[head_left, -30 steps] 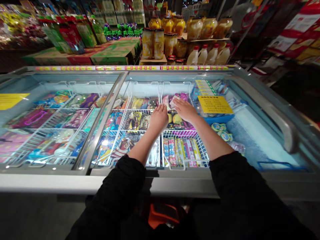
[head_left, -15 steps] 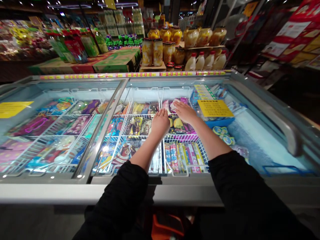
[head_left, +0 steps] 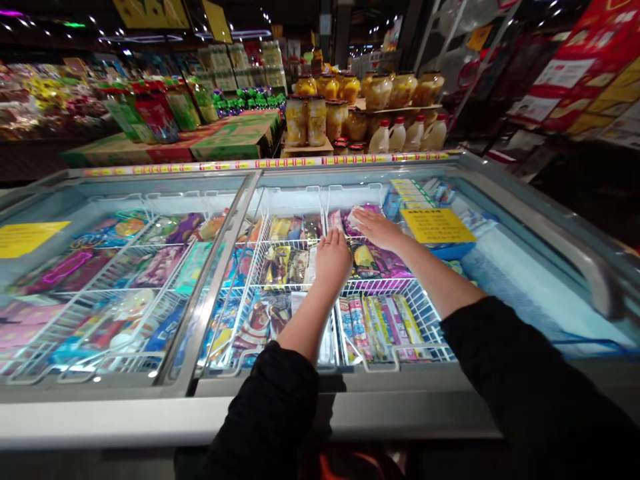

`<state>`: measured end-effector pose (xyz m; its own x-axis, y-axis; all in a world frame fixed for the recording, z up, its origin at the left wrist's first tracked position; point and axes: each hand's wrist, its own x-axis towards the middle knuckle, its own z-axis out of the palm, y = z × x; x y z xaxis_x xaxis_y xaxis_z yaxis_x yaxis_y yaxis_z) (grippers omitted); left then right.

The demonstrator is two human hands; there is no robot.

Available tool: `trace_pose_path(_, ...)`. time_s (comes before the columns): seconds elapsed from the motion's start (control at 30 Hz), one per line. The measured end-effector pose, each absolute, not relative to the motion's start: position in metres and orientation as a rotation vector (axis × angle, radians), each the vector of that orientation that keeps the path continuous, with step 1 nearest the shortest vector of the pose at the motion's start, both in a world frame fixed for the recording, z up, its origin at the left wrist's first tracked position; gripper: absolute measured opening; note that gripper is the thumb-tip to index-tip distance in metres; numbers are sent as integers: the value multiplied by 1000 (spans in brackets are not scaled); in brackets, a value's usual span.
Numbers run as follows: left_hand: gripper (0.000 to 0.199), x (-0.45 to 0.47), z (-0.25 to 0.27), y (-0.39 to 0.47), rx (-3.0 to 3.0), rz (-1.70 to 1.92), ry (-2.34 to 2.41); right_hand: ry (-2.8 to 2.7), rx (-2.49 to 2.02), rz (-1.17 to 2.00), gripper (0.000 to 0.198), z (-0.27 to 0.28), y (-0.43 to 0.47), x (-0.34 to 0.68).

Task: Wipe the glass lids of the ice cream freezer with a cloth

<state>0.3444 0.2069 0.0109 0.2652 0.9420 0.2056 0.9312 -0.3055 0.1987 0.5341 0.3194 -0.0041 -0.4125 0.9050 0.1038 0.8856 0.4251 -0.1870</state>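
Chest freezer (head_left: 125, 423) lit up below us, pink packet (head_left: 336, 219) toward the back, just past our left hand (head_left: 333, 259) and left of our right hand (head_left: 379, 229); fingers look together on both, can't tell if they're gripping

Loose, wrinkled black sleeves (head_left: 270, 413) are worn with a thin ring (head_left: 327, 243) on the left hand (head_left: 334, 263).

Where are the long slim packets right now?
In the head view, the long slim packets lie right of centre, in a white wire basket by the freezer's near edge, nearer the camera than the right hand.
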Motion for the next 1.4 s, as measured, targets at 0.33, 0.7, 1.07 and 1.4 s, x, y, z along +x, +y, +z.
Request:
trace_pose_path(0.33,54,342,12,208,2450,449,1795,-2613,-1373,176,64,-3,277,536)
trace_pose_path(0.7,54,342,9,209,2477,496,1808,-2489,-1629,142,64,1,252,536)
trace_pose_path(1.07,56,343,14,209,2453,452,1807,-2526,-1611,215,65,4,244,545)
trace_pose_path(1.4,57,342,16,208,2459,436,1815,-2552,-1574,318,67,3,240,561)
